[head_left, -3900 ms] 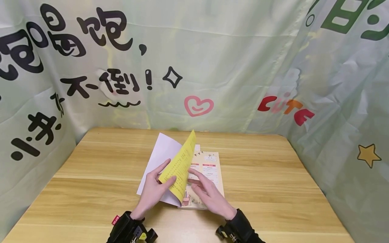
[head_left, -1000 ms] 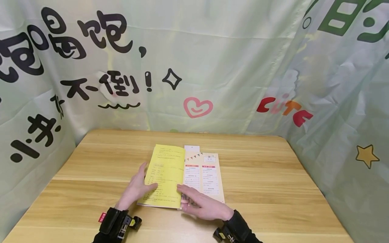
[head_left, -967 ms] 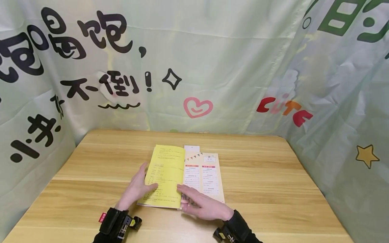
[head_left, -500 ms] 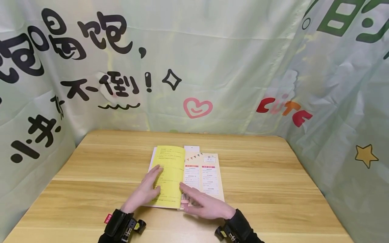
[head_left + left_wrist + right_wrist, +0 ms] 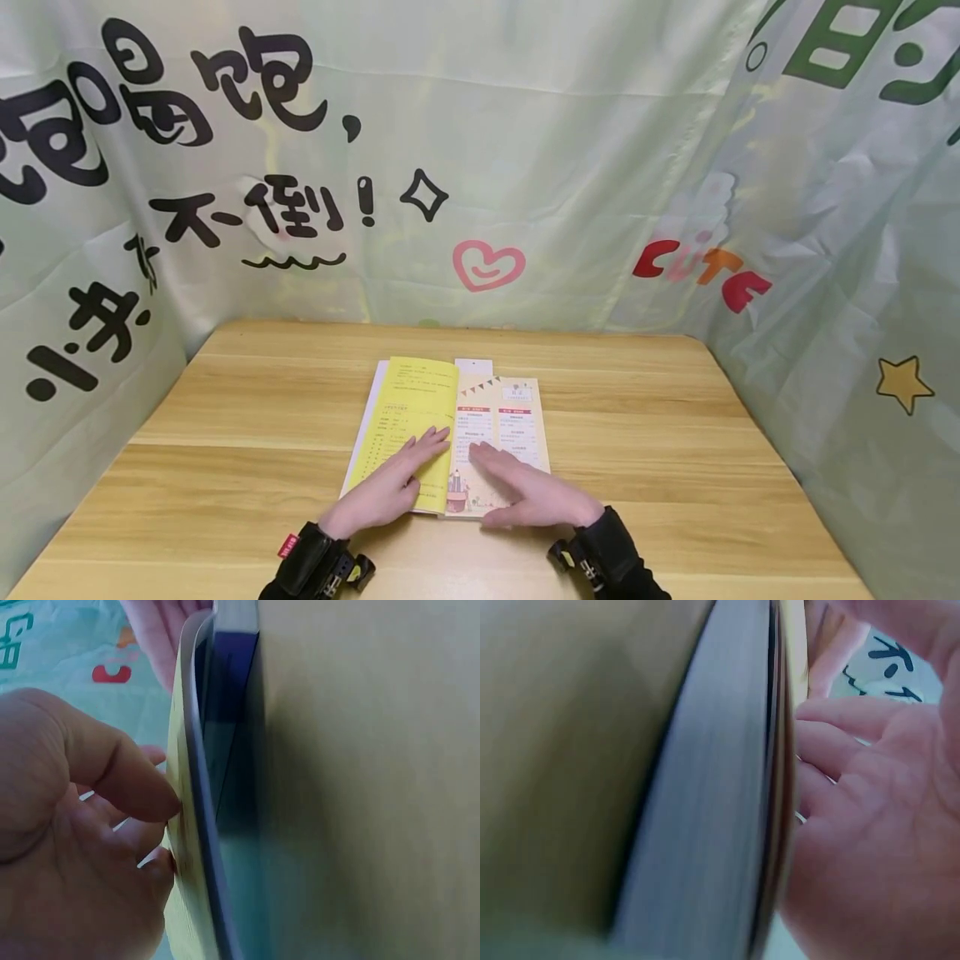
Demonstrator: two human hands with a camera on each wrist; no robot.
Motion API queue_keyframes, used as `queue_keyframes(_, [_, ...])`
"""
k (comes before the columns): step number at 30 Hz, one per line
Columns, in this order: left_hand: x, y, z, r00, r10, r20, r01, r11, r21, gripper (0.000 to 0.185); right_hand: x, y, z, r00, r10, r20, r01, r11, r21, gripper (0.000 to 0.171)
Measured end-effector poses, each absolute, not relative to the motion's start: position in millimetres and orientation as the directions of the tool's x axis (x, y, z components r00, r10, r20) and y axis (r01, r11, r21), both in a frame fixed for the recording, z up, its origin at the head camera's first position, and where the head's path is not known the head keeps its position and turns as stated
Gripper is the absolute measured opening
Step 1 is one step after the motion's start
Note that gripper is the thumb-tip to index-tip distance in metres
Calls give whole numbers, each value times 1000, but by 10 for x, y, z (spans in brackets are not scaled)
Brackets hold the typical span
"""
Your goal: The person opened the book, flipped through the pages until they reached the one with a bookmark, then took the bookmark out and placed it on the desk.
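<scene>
An open book (image 5: pixel 450 429) lies flat on the wooden table (image 5: pixel 225 433), its left page yellow (image 5: pixel 408 400) and its right page printed with coloured headings (image 5: pixel 513 417). My left hand (image 5: pixel 390 487) rests flat on the yellow page, fingers straight toward the spine. My right hand (image 5: pixel 536 492) lies flat on the right page near the book's bottom edge. In the left wrist view the left hand (image 5: pixel 82 847) presses the yellow page (image 5: pixel 184 847) down. Up close in the right wrist view are the book's page block (image 5: pixel 705 825) and the palm of my right hand (image 5: pixel 870 825).
Green printed cloth (image 5: pixel 525 150) hangs behind the table and along both sides. A white slip (image 5: pixel 474 367) sticks out past the book's top edge. Bare wood surrounds the book on the left, right and far side.
The yellow leaf, held raised 3.9 s ago, now lies flat. Both hands have slid inward toward the spine over the last second, the right hand now flatter on the right page.
</scene>
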State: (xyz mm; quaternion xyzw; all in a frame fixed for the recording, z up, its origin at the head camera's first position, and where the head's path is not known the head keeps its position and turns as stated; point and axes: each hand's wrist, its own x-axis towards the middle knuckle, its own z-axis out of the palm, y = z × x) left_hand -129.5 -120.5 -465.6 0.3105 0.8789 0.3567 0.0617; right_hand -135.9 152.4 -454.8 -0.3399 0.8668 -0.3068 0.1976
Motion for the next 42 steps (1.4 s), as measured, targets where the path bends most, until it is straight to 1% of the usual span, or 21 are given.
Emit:
queue_keyframes(5, [-1255,-1133,-4631,-783,618,70,500,558,663,63,-1375,1624,-4523,-697,-702,-145,-470,601,-647,102])
queue_keyframes(9, [-1232,-1080,-4603,-797,600,61,493,591,639,52,-1373,1659,-4505,-702,-695,-153,-471,614,-633,103])
queue_keyframes(12, [-1210,-1052,-4598,-810,583,72,508,634,583,47,-1371,1666,-4496,-705,-692,-152,-474,620,-625,102])
queue_keyframes(16, [-1189,-1041,-4610,-812,578,86,532,670,518,51,-1372,1655,-4489,-698,-707,-117,-526,616,-587,99])
queue_keyframes(19, [-1180,-1036,-4613,-813,576,83,534,681,500,51,-1371,1651,-4479,-697,-710,-104,-549,621,-559,96])
queue_keyframes(27, [-1161,-984,-4584,-797,601,56,551,688,472,42,-1370,1657,-4459,-696,-710,-104,-555,624,-550,90])
queue_keyframes(32, [-1125,-956,-4567,-814,578,54,534,709,461,46,-1363,1658,-4430,-697,-710,-104,-562,630,-537,84])
queue_keyframes(38, [-1083,-926,-4575,-830,555,63,520,728,447,61,-1350,1662,-4371,-705,-699,-123,-549,647,-529,73])
queue_keyframes(42, [-1067,-912,-4578,-833,552,47,512,734,446,71,-1343,1681,-4337,-706,-693,-143,-528,651,-546,68])
